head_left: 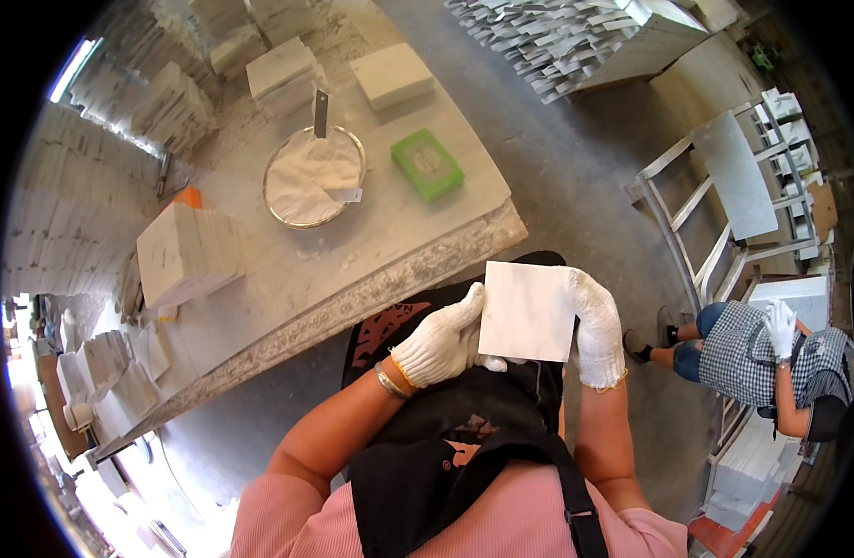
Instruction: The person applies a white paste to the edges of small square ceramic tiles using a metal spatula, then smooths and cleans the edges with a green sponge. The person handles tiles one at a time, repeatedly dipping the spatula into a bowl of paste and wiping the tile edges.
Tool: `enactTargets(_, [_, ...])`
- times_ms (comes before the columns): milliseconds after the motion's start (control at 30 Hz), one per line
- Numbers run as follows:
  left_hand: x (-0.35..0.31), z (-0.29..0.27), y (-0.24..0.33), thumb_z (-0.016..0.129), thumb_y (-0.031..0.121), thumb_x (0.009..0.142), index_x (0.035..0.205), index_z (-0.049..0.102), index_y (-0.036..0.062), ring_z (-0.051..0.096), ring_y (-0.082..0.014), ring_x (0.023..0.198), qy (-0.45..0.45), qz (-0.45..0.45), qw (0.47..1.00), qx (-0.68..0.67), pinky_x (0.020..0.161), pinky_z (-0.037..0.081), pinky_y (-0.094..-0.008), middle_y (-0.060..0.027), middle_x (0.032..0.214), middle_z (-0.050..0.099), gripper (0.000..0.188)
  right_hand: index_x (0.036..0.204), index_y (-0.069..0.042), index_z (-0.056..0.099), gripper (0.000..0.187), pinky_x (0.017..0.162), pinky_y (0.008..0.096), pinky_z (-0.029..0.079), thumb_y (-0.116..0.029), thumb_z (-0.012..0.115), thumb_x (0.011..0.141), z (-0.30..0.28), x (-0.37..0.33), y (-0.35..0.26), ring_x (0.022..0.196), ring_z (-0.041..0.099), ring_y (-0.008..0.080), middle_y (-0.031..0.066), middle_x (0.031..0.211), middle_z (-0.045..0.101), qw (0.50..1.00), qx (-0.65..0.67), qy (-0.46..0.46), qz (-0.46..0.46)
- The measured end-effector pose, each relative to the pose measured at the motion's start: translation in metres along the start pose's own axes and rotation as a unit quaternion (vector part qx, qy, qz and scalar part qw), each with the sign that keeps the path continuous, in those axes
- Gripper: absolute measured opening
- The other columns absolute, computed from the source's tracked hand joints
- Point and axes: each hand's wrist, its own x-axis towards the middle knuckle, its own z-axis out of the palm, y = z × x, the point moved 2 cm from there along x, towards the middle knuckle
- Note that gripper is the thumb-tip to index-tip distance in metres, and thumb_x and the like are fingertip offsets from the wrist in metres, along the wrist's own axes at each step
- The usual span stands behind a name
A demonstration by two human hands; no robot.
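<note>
A square white marble tile [527, 312] with faint grey veining is held in front of my body, just off the table's near edge. My left hand [441, 344], in a white knit glove, grips its left side, with some fingers passing under the lower edge. My right hand [596, 325], gloved alike, wraps round the right edge; its fingertips are hidden behind the tile. On the table [353, 279] stand a round pan of white powder [301, 177] with two flat scrapers [321, 113] in it, and a green block [428, 165] with a pale panel on top.
Stacked tiles [187, 256] stand on the table's left, with a pale slab [392, 74] farther back. Tall tile piles [73, 200] line the far left. Across the aisle are a tile stack [576, 42] and a metal rack [706, 205]. A co-worker [753, 349] in a checked apron stands at right.
</note>
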Motion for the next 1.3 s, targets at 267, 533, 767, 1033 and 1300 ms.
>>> enactTargets(267, [-0.005,-0.018,-0.011,0.06,0.052,0.099,0.147,0.047,0.0036,0.067,-0.0331,0.11,-0.034,-0.006,0.999,0.007,0.084,0.058,-0.0391,-0.0164,0.132,0.063,0.069,0.114,0.006,0.067,0.037,0.087,0.0311,0.053,-0.028,0.057,0.103,-0.004,0.001,0.004,0.095,0.068,0.0163,0.0107,0.106,0.072,1.0,0.026,0.002,0.01])
enactTargets(533, [-0.009,-0.018,-0.003,0.067,0.042,0.098,0.142,0.05,-0.0016,0.064,-0.0175,0.113,0.008,0.065,0.998,0.025,0.095,0.054,-0.0336,-0.0092,0.13,0.063,0.065,0.118,0.006,0.066,0.037,0.091,0.0317,0.052,-0.026,0.058,0.101,-0.004,0.002,0.013,0.098,0.067,0.0169,0.0114,0.108,0.072,0.999,0.035,-0.009,-0.006])
enactTargets(767, [-0.009,0.004,0.019,0.069,0.027,0.096,0.14,0.053,-0.0065,0.06,-0.0202,0.12,0.049,0.101,0.988,0.102,0.107,0.046,-0.0369,-0.0123,0.133,0.063,0.057,0.124,0.006,0.064,0.036,0.095,0.0309,0.049,-0.022,0.059,0.101,-0.003,0.007,0.022,0.104,0.065,0.0161,0.01,0.113,0.071,0.996,0.071,-0.053,0.026])
enactTargets(1033, [-0.014,-0.01,0.019,0.068,0.026,0.097,0.141,0.053,-0.0056,0.06,-0.0183,0.12,0.116,0.152,0.979,0.071,0.105,0.048,-0.0353,-0.0097,0.132,0.063,0.055,0.137,0.007,0.055,0.06,0.077,0.0256,0.05,-0.021,0.076,0.088,-0.018,-0.009,0.027,0.1,0.063,0.012,0.0112,0.122,0.068,0.984,-0.03,-0.134,0.111])
enactTargets(1300, [-0.015,-0.013,0.015,0.066,0.026,0.099,0.143,0.051,-0.0035,0.062,-0.018,0.119,0.146,0.167,0.973,0.061,0.103,0.05,-0.0358,-0.0083,0.132,0.063,0.054,0.157,-0.001,0.033,0.102,0.101,0.0369,0.049,-0.022,0.09,0.075,-0.006,-0.02,0.039,0.131,0.056,0.0273,0.0201,0.153,0.046,0.979,-0.172,-0.05,-0.1])
